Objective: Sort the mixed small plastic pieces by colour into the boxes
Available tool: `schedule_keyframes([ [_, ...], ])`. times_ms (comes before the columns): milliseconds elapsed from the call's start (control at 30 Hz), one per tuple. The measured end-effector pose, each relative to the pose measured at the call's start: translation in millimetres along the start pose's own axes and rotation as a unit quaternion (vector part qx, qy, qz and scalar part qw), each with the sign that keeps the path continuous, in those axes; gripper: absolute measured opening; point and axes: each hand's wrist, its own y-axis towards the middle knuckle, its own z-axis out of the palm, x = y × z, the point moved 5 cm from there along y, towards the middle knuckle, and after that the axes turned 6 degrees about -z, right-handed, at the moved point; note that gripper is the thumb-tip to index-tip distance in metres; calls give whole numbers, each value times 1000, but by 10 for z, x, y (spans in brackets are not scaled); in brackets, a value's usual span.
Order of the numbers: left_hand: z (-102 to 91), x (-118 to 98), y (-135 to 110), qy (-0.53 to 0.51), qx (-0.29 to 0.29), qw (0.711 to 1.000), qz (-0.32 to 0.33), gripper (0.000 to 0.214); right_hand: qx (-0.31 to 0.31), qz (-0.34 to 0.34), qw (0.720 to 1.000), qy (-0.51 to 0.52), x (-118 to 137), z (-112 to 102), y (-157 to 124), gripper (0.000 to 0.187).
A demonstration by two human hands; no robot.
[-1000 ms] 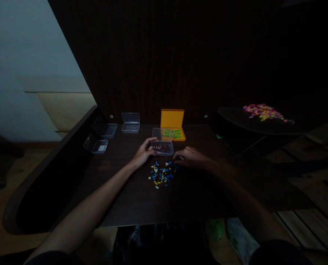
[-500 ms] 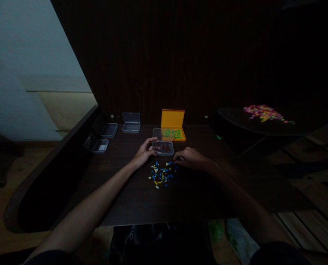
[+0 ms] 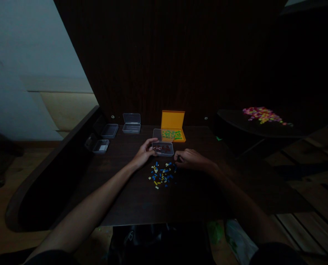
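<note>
My left hand (image 3: 144,154) grips the left side of a small clear plastic box (image 3: 163,149) that holds dark red pieces, with the thumb on its far edge. My right hand (image 3: 190,160) rests on the dark table (image 3: 131,195) just right of a loose pile of small blue, yellow and white pieces (image 3: 161,174). Its fingers are curled and pinched at the pile's upper right edge. What they hold is too small and dark to make out.
An open orange box (image 3: 172,127) with green pieces stands behind the clear box. Three empty clear boxes (image 3: 131,123) (image 3: 109,130) (image 3: 98,146) lie at the back left. A dark side table on the right carries a heap of pink and yellow pieces (image 3: 261,114).
My right hand's fingers have curled in slightly at the pile's edge. The left hand has stayed on the clear box. The view has shifted a little.
</note>
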Motion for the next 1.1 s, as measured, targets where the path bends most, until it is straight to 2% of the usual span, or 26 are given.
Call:
schedule_keyframes([
  [233,20,12,12,-10,3,1000,-4,58,-12,0,999,46,-2,-113,-38,17],
  [367,21,15,12,-5,-4,1000,-4,58,-41,-34,994,93,37,-262,-39,19],
  [600,16,-4,4,11,-3,1000,5,58,-46,-79,995,26,208,-488,292,18],
  [800,13,-16,-10,0,-8,1000,2,58,3,-88,996,-13,308,-405,583,18],
  [1100,14,-9,0,-7,-11,1000,3,58,34,-96,995,-19,274,-339,668,19],
])
